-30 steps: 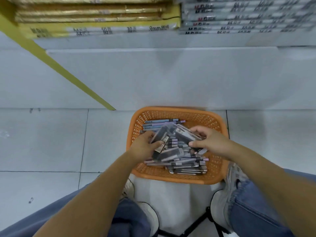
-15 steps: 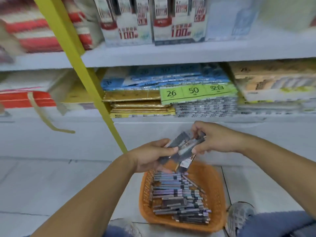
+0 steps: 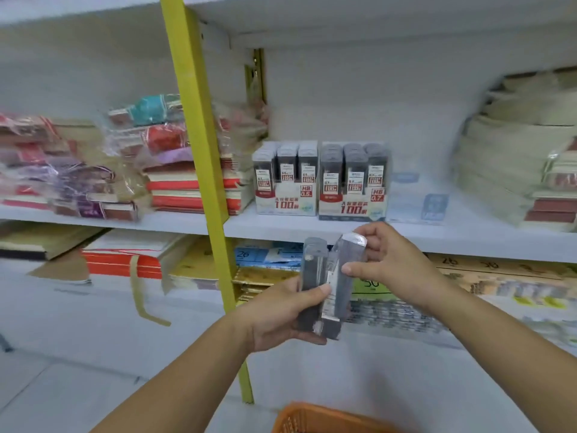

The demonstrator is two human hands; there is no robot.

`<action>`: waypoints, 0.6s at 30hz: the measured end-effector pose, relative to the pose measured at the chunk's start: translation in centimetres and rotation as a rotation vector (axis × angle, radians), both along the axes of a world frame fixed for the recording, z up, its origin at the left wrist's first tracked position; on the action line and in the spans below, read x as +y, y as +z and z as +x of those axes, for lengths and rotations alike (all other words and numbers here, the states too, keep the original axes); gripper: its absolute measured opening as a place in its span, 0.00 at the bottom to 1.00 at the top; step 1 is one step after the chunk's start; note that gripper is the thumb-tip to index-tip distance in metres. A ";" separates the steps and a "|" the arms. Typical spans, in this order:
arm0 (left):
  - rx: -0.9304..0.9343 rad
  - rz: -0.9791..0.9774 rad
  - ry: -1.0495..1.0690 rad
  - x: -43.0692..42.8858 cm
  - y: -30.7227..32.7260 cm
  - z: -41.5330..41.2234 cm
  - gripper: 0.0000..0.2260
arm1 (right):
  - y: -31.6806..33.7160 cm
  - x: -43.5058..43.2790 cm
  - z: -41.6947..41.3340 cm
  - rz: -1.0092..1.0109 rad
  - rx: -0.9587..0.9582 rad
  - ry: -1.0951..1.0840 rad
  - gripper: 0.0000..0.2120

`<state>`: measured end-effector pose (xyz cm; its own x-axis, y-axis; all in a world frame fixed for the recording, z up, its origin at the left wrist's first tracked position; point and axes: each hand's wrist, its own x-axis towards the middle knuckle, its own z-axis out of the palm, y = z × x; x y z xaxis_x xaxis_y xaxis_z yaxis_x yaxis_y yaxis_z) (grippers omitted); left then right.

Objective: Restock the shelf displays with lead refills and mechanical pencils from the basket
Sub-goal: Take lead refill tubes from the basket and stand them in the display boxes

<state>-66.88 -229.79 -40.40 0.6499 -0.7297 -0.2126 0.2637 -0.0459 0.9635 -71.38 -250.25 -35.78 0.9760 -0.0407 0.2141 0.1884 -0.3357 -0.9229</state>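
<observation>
Left hand [image 3: 276, 317] grips a small bunch of refill packs [image 3: 313, 270] near their lower ends, thumb across the front, fingers curled behind. Right hand [image 3: 395, 264] pinches the rightmost pack of the bunch by its upper half, thumb on the face, tilting it away from the others. The packs are in mid-air in front of the shelf [image 3: 437, 242] edge, just below the two display boxes. Basket [image 3: 299, 414] sits on the floor at the near edge of view, well below the hands; only its orange rim shows.

Step in hand, as judged: peel one pack off and file it. Targets are the 0.5 box [image 3: 285, 203] on the left and the 0.7 box [image 3: 352, 209] right beside it, both right of the yellow post [image 3: 199, 151]. Both look close to full; free slots cannot be seen from here.

To do it well:
- Read the size on the pack first. The label in the hands is too blurred to tell, and the boxes differ by that number.
- Left hand should hold the rest firm while the right pulls; the clear sleeves look slick and could fan out and drop.
- Enter from above, pack upright, label facing out, matching the rows.
- Light push only: the boxes look free-standing and would likely slide back.
- A pale box [image 3: 418, 201] just right of the 0.7 box may be another display; contents unclear.
</observation>
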 end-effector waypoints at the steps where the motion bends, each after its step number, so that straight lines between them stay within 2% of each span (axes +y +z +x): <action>1: 0.012 -0.027 -0.005 -0.1 -0.1 0.0 0.17 | -0.1 0.2 0.0 0.013 -0.028 -0.013 0.22; 5: 0.071 -0.164 0.083 -1.0 0.1 0.0 0.18 | 0.3 0.3 0.3 -0.030 -0.137 -0.102 0.21; 10: 0.113 -0.239 0.133 -1.7 1.0 -0.1 0.18 | 1.3 -0.3 0.2 0.139 -0.152 -0.035 0.23; 15: 0.052 -0.241 0.240 -1.6 1.3 0.0 0.16 | 1.6 0.0 0.1 0.108 -0.132 -0.038 0.14; 18: 0.004 -0.224 0.263 -1.5 1.4 0.1 0.15 | 1.5 0.1 0.1 0.048 -0.145 -0.080 0.05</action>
<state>-66.80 -231.29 -38.99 0.8215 -0.5661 -0.0688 0.2422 0.2371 0.9408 -71.26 -250.15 -34.33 0.9284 -0.1302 0.3480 0.2951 -0.3109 -0.9035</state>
